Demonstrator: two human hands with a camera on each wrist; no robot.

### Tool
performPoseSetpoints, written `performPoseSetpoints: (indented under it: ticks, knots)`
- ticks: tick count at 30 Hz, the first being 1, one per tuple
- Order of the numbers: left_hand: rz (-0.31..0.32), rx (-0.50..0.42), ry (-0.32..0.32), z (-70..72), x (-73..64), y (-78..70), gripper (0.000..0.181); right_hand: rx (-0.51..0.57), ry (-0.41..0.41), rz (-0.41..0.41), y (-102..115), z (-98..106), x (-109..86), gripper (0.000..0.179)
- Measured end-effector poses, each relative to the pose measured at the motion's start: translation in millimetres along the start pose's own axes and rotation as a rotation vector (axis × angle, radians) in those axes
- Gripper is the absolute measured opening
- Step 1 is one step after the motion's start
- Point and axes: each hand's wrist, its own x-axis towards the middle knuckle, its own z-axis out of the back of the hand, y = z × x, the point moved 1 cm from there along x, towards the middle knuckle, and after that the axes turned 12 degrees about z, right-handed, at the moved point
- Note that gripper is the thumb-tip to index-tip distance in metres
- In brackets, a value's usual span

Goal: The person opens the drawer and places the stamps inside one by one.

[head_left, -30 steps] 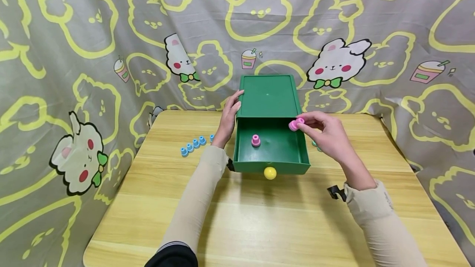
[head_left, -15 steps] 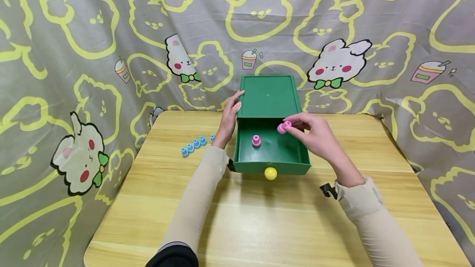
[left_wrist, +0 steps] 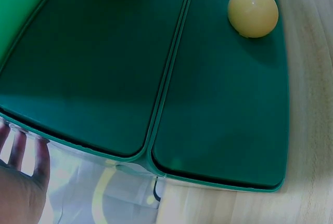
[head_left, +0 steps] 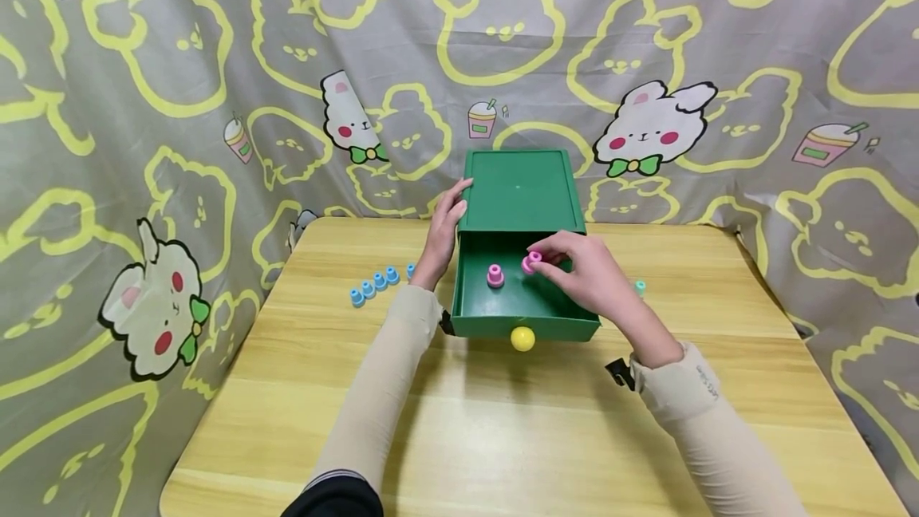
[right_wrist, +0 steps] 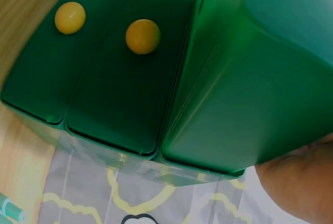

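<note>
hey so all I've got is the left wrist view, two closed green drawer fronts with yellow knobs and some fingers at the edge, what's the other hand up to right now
Observer: In the head view, the right hand pinches a pink piece over the open top drawer.
Operator: okay and is there anything in that drawer already
Observer: Yes, a second pink piece stands upright inside it, with its narrow end up, to the left of the pinched one.
</note>
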Motion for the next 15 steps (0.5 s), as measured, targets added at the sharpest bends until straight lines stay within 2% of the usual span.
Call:
performPoseSetpoints:
  ticks: [15]
  knots:
    - [-0.007,-0.014,0.012,-0.2,0.4,2.1,0.051,-0.018,0.068,-0.025,0.2,-4.0,2.5,0.022]
